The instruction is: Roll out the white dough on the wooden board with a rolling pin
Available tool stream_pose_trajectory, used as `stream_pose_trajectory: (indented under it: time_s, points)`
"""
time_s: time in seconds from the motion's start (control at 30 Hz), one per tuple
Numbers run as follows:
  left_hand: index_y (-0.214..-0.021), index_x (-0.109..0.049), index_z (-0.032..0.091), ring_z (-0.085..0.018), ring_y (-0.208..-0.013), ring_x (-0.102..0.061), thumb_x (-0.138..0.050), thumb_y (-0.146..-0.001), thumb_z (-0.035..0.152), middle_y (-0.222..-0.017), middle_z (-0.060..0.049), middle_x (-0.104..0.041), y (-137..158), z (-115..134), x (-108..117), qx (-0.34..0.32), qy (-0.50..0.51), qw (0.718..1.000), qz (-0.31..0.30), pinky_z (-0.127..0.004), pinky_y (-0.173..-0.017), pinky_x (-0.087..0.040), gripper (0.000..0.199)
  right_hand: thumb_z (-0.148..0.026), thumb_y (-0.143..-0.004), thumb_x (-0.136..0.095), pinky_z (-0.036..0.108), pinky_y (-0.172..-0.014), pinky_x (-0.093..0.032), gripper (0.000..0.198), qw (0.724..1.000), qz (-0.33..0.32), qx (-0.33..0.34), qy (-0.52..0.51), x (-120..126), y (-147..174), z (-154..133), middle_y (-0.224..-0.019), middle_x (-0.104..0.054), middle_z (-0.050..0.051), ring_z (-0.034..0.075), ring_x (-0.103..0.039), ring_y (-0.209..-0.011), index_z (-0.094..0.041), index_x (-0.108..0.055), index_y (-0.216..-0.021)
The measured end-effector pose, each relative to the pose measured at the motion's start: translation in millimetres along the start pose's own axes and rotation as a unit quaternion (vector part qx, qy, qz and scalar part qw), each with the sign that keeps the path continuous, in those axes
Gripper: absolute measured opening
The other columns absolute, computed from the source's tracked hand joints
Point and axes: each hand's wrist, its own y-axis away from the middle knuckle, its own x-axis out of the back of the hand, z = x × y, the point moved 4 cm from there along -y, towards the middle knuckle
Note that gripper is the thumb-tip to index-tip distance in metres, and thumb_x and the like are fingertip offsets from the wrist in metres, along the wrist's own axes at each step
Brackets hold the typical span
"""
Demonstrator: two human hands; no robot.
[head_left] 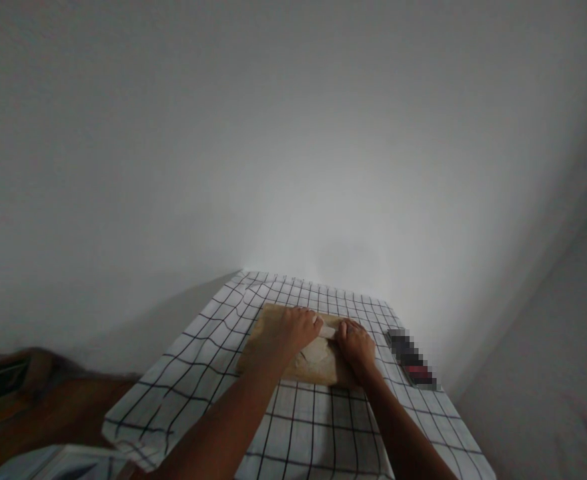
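Note:
A wooden board [261, 337] lies on the cloth-covered table, dusted with pale flour-like smears [313, 353]. Near its far edge a whitish roll of dough [327, 332] shows in the gap between my two hands. My left hand [301, 327] presses down over the roll's left part, its fingers curled round it. Over the right end my right hand [356, 342] is closed in the same way, knuckles up. Most of the dough is hidden under my fingers and palms.
A white tablecloth with dark checks [198, 363] covers the table, which reaches a plain wall [293, 167]. Right of the board lies a dark, flat, pixelated object [412, 359]. Brown furniture [73, 407] and a white box-like thing [58, 463] are at the lower left.

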Motion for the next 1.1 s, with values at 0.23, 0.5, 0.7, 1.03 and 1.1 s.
stream_pose_trajectory:
  time_s: [0.23,0.5,0.7,1.03,1.1]
  points:
    - [-0.093,-0.070,0.019,-0.029,-0.100,-0.063,-0.044,-0.099,0.034,-0.096,-0.015,-0.071,2.4,0.7,2.8,0.015,0.016,1.000,0.020,-0.044,-0.091,-0.040,0.031,-0.028,-0.104,-0.031,0.031,-0.099,-0.043,0.039,1.000,0.020,-0.006,-0.023,-7.1,-0.9,5.4,-0.130,-0.066,0.007,0.020,-0.057,-0.123,-0.022,-0.069,-0.113]
    - [-0.093,-0.071,0.018,-0.027,-0.096,-0.063,-0.046,-0.098,0.035,-0.098,-0.015,-0.073,2.8,1.0,6.1,0.035,0.026,0.999,0.009,-0.042,-0.090,-0.039,0.031,-0.025,-0.104,-0.032,0.029,-0.098,-0.043,0.038,1.000,0.021,0.019,-0.005,-2.5,1.8,0.8,-0.122,-0.069,0.008,0.020,-0.060,-0.118,-0.021,-0.070,-0.102]
    - [-0.094,-0.071,0.017,-0.026,-0.098,-0.063,-0.046,-0.099,0.036,-0.096,-0.014,-0.073,5.5,1.9,5.2,0.026,0.010,0.999,0.037,-0.042,-0.093,-0.039,0.032,-0.026,-0.104,-0.031,0.030,-0.099,-0.043,0.039,1.000,0.018,0.018,-0.004,-4.9,2.6,2.3,-0.129,-0.066,0.008,0.019,-0.056,-0.125,-0.021,-0.069,-0.107]
    - [-0.095,-0.071,0.019,-0.027,-0.097,-0.063,-0.044,-0.099,0.035,-0.098,-0.014,-0.073,7.0,5.6,12.0,0.023,0.000,0.999,0.028,-0.043,-0.090,-0.040,0.031,-0.025,-0.104,-0.033,0.031,-0.102,-0.042,0.037,0.999,0.016,0.028,0.013,-5.7,4.9,2.3,-0.130,-0.066,0.010,0.021,-0.055,-0.127,-0.020,-0.069,-0.111]
    - [-0.097,-0.071,0.019,-0.028,-0.097,-0.063,-0.045,-0.099,0.035,-0.099,-0.014,-0.073,7.4,5.9,12.5,0.024,0.001,0.999,0.028,-0.044,-0.091,-0.039,0.031,-0.026,-0.104,-0.033,0.031,-0.101,-0.041,0.038,0.999,0.020,0.025,0.010,-5.5,5.1,2.6,-0.130,-0.066,0.010,0.021,-0.054,-0.128,-0.020,-0.069,-0.110]
